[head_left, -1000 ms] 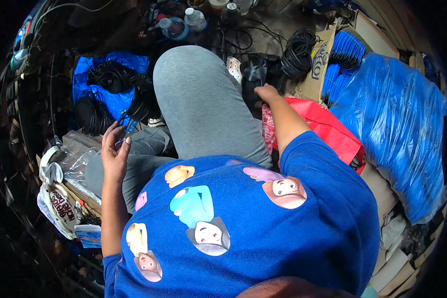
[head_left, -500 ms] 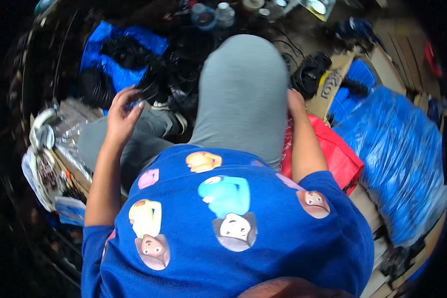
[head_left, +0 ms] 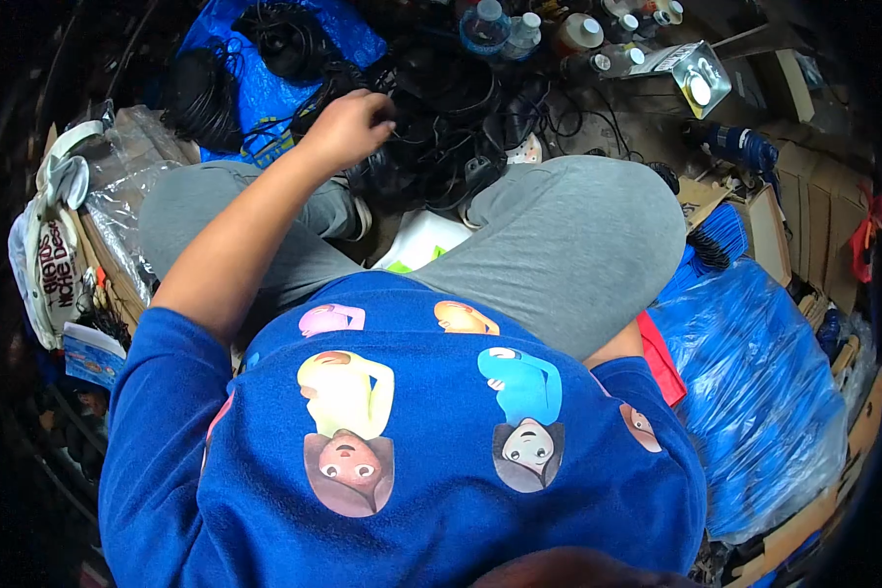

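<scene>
My left hand [head_left: 351, 129] hovers over or touches a heap of black cables and shoes or gadgets [head_left: 441, 118] in front of my lap. Its fingers are loosely bent, with a small gap between them and the thumb; nothing held is visible. My right forearm [head_left: 620, 343] passes behind my raised leg, which hides the hand. By that forearm lies a red bag [head_left: 662, 367]. Left of the heap, a blue plastic bag [head_left: 338, 34] bears coiled black cables [head_left: 282, 41].
Several bottles [head_left: 521, 35] and a metal can [head_left: 698, 78] stand at the far side. A big blue plastic-wrapped bundle [head_left: 750, 402] and a blue brush [head_left: 720, 235] lie at right. A white cloth bag [head_left: 54, 265] and clear plastic [head_left: 127, 196] sit at left.
My left hand has moved right and away from me, over the black heap. My raised leg has tipped outward to the right, uncovering the heap and hiding my right hand.
</scene>
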The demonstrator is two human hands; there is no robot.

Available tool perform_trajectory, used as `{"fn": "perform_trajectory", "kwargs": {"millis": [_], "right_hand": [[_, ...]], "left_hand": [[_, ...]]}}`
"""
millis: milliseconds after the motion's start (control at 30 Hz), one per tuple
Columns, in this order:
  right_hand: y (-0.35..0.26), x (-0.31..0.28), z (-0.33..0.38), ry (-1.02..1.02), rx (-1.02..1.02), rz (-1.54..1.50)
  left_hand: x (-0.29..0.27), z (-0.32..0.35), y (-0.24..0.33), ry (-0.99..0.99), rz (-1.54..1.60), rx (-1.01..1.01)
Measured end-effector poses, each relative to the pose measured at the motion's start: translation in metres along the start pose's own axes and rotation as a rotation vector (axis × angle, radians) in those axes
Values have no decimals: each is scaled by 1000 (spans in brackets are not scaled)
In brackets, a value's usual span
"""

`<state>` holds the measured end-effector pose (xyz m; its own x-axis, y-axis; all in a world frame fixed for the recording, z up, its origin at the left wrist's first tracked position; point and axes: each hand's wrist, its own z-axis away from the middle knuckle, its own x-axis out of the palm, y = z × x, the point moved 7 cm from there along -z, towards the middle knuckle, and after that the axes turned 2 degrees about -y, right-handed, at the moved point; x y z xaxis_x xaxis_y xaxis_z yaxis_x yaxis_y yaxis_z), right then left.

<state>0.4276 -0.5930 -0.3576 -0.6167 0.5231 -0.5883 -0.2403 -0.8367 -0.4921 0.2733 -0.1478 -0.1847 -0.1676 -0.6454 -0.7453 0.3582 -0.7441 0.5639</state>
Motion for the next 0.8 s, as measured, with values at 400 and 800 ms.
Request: {"fn": "perform_trajectory", "kwargs": {"millis": [400, 800], "right_hand": [[4, -42, -10, 57, 16, -136], [-19, -89, -1, 160, -85, -302]], "left_hand": [[122, -99, 2, -408, -7, -245], [-21, -32, -20, 48, 866, -314]]}}
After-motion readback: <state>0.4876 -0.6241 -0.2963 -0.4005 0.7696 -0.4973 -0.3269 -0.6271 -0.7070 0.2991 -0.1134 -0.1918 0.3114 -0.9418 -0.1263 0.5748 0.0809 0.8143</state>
